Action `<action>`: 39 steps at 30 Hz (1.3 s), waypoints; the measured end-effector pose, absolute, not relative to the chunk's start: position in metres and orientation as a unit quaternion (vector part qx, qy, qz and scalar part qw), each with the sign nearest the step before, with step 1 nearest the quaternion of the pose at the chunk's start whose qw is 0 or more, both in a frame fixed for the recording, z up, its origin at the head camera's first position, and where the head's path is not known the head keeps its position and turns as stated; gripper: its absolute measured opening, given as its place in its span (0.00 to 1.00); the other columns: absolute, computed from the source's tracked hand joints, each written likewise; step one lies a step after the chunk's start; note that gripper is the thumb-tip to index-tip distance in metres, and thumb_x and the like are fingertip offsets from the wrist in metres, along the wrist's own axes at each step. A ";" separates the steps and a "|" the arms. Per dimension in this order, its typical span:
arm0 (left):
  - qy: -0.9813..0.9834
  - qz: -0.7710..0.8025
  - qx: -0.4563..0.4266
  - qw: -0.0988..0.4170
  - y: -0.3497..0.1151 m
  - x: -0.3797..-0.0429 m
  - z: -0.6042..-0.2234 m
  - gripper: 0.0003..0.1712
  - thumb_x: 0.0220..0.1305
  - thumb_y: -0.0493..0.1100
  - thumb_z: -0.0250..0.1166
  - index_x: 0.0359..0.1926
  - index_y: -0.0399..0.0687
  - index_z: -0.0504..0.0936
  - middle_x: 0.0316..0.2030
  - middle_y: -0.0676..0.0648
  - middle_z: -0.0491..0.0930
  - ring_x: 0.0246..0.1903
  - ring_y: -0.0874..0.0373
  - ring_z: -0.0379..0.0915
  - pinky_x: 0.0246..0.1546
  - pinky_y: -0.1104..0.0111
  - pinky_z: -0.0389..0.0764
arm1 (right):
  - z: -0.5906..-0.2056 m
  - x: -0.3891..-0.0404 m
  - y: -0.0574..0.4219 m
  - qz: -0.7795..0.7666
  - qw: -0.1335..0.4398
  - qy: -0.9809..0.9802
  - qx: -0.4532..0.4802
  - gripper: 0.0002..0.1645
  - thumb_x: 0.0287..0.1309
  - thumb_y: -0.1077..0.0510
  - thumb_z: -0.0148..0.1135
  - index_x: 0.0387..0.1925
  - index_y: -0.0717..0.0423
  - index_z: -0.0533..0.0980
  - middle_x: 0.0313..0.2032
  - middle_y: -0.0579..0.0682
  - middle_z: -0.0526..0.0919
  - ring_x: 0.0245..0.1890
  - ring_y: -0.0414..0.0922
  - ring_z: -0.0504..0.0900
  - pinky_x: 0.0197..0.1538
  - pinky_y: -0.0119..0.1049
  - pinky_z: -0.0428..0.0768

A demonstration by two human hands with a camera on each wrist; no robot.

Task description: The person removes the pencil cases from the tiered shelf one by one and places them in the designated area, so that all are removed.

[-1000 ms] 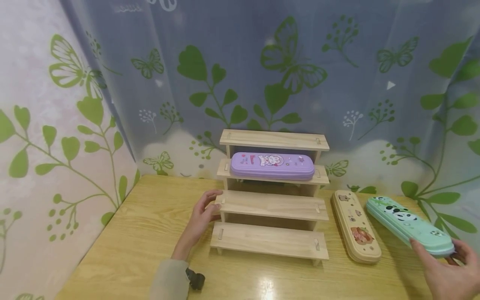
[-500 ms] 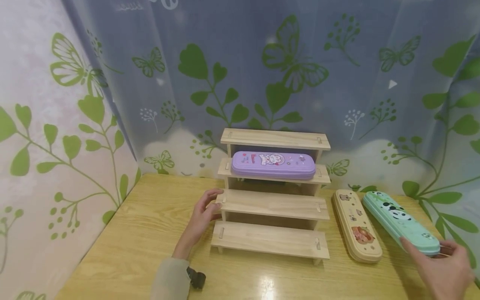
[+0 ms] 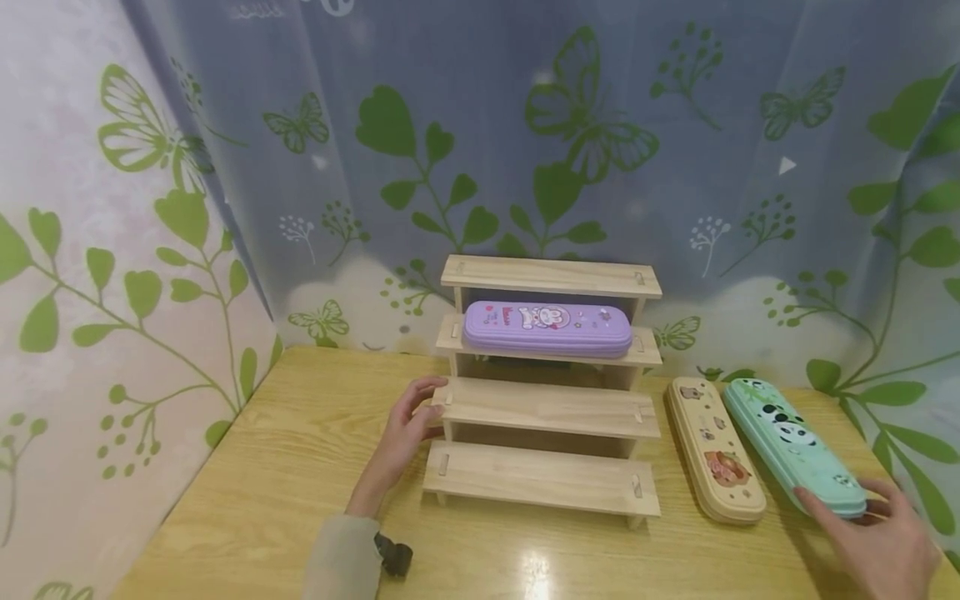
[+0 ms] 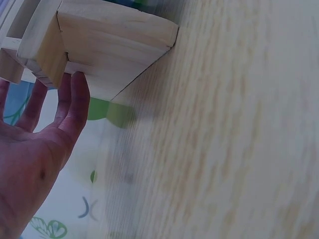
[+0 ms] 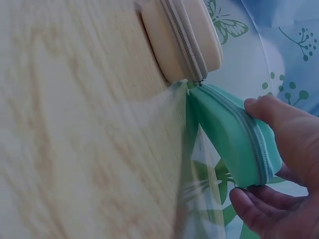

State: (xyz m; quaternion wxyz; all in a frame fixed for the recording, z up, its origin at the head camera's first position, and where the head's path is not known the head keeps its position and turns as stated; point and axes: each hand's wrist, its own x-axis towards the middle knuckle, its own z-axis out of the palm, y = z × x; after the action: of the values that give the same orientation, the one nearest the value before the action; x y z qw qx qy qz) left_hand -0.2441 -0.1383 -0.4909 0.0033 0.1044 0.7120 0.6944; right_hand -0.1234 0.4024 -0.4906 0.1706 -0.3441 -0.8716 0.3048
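Observation:
In the head view a stepped wooden rack (image 3: 543, 483) stands mid-table. My left hand (image 3: 408, 421) holds the left end of its second-lowest board; the left wrist view has the fingertips (image 4: 79, 82) right at the wood. My right hand (image 3: 877, 533) grips the near end of a mint-green pencil case (image 3: 795, 442) printed with pandas, thumb on one side and fingers beneath. The right wrist view shows this zipped case (image 5: 229, 134) tilted, its near end raised. A cream pencil case (image 3: 716, 450) lies just left of it. On the second step from the top sits a purple pencil case (image 3: 547, 327).
The wood-grain table (image 3: 300, 433) carries everything. Behind it hangs a blue and white curtain (image 3: 480, 125) with green leaves and butterflies. Another patterned cloth (image 3: 90, 333) closes off the left side.
My right hand has moved left with the mint-green pencil case, bringing it close beside the cream one and turning it nearly parallel. The left hand has stayed at the rack.

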 end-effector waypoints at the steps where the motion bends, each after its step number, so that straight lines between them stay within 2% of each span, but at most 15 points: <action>1: 0.711 0.695 0.104 0.003 -0.138 -0.244 -0.491 0.22 0.74 0.36 0.53 0.67 0.47 0.72 0.66 0.37 0.70 0.53 0.48 0.77 0.51 0.51 0.86 | -0.491 -0.123 0.402 0.304 0.166 -0.872 -0.345 0.47 0.55 0.42 0.72 0.65 0.69 0.66 0.55 0.78 0.75 0.49 0.68 0.76 0.48 0.52 0.65; 5: 0.711 0.695 0.103 0.002 -0.139 -0.244 -0.491 0.22 0.74 0.36 0.52 0.67 0.48 0.72 0.66 0.37 0.70 0.54 0.47 0.77 0.51 0.50 0.86 | -0.492 -0.121 0.403 0.306 0.147 -0.872 -0.352 0.48 0.55 0.42 0.72 0.65 0.70 0.65 0.50 0.78 0.77 0.48 0.69 0.77 0.45 0.50 0.65; 9: 0.711 0.695 0.106 0.002 -0.139 -0.244 -0.491 0.23 0.74 0.36 0.52 0.67 0.47 0.71 0.67 0.36 0.70 0.54 0.46 0.77 0.51 0.49 0.86 | -0.493 -0.122 0.404 0.297 0.128 -0.877 -0.355 0.51 0.54 0.38 0.72 0.63 0.70 0.65 0.40 0.76 0.80 0.37 0.63 0.80 0.43 0.49 0.66; 11: 0.710 0.696 0.108 0.004 -0.139 -0.244 -0.490 0.23 0.73 0.36 0.52 0.67 0.46 0.71 0.67 0.36 0.70 0.54 0.46 0.77 0.52 0.49 0.86 | -0.494 -0.123 0.404 0.294 0.123 -0.879 -0.355 0.52 0.54 0.37 0.72 0.63 0.71 0.65 0.40 0.76 0.80 0.35 0.62 0.80 0.44 0.50 0.66; 17: 0.711 0.695 0.105 0.005 -0.138 -0.244 -0.490 0.23 0.73 0.36 0.52 0.67 0.47 0.71 0.67 0.36 0.70 0.54 0.47 0.77 0.52 0.48 0.86 | -0.497 -0.123 0.403 0.296 0.097 -0.882 -0.353 0.54 0.57 0.37 0.70 0.66 0.73 0.61 0.47 0.80 0.78 0.49 0.71 0.75 0.59 0.63 0.62; 23: 0.712 0.694 0.103 0.004 -0.138 -0.243 -0.489 0.23 0.73 0.35 0.52 0.67 0.46 0.71 0.66 0.36 0.70 0.54 0.46 0.77 0.52 0.49 0.86 | -0.498 -0.122 0.403 0.287 0.075 -0.887 -0.354 0.55 0.57 0.34 0.68 0.65 0.74 0.62 0.45 0.79 0.78 0.46 0.70 0.77 0.53 0.60 0.66; 26: 0.713 0.694 0.103 0.003 -0.138 -0.242 -0.488 0.23 0.73 0.35 0.52 0.67 0.46 0.71 0.66 0.35 0.70 0.54 0.46 0.77 0.52 0.49 0.86 | -0.496 -0.122 0.404 0.284 0.063 -0.886 -0.360 0.56 0.59 0.31 0.64 0.66 0.73 0.61 0.51 0.80 0.76 0.50 0.71 0.76 0.55 0.60 0.68; 30: 0.712 0.694 0.103 0.005 -0.138 -0.242 -0.488 0.23 0.74 0.36 0.52 0.67 0.46 0.71 0.66 0.36 0.70 0.54 0.47 0.77 0.52 0.49 0.86 | -0.491 -0.120 0.401 0.315 0.067 -0.869 -0.375 0.53 0.64 0.32 0.58 0.71 0.70 0.59 0.60 0.79 0.69 0.57 0.72 0.72 0.59 0.63 0.70; 32: 0.712 0.695 0.103 0.005 -0.138 -0.242 -0.488 0.23 0.73 0.36 0.52 0.67 0.47 0.71 0.67 0.36 0.70 0.54 0.47 0.77 0.52 0.49 0.86 | -0.487 -0.120 0.400 0.334 0.086 -0.861 -0.374 0.51 0.65 0.34 0.59 0.73 0.67 0.59 0.63 0.77 0.69 0.59 0.71 0.73 0.51 0.55 0.76; 34: 0.711 0.696 0.103 0.004 -0.138 -0.242 -0.488 0.23 0.73 0.36 0.52 0.67 0.46 0.71 0.67 0.36 0.70 0.54 0.47 0.77 0.52 0.48 0.85 | -0.482 -0.120 0.398 0.343 0.104 -0.859 -0.366 0.50 0.65 0.35 0.60 0.74 0.65 0.60 0.66 0.75 0.69 0.61 0.70 0.73 0.40 0.46 0.77; 35: 0.711 0.696 0.103 0.003 -0.138 -0.242 -0.488 0.23 0.73 0.36 0.52 0.67 0.46 0.71 0.67 0.36 0.70 0.54 0.47 0.77 0.52 0.48 0.85 | -0.480 -0.120 0.397 0.344 0.112 -0.860 -0.361 0.49 0.65 0.35 0.60 0.74 0.64 0.61 0.67 0.74 0.69 0.62 0.70 0.73 0.39 0.45 0.77; 37: 0.710 0.696 0.103 0.002 -0.138 -0.242 -0.489 0.23 0.73 0.36 0.52 0.67 0.46 0.71 0.67 0.36 0.70 0.53 0.47 0.77 0.52 0.48 0.85 | -0.476 -0.121 0.395 0.340 0.127 -0.864 -0.349 0.48 0.65 0.36 0.61 0.73 0.63 0.63 0.68 0.72 0.70 0.64 0.70 0.72 0.41 0.45 0.78; 39: 0.709 0.698 0.104 0.001 -0.138 -0.243 -0.489 0.23 0.73 0.36 0.52 0.67 0.46 0.71 0.66 0.36 0.69 0.53 0.48 0.77 0.52 0.47 0.85 | -0.473 -0.122 0.393 0.337 0.133 -0.867 -0.341 0.47 0.66 0.36 0.60 0.73 0.63 0.64 0.69 0.72 0.69 0.65 0.70 0.69 0.50 0.55 0.78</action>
State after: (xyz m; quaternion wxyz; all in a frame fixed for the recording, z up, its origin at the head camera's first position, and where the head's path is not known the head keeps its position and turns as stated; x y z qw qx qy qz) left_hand -0.2428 -0.1377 -0.4888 0.0014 0.1038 0.7090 0.6976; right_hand -0.1216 0.3929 -0.4733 0.1328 -0.3415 -0.8674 0.3367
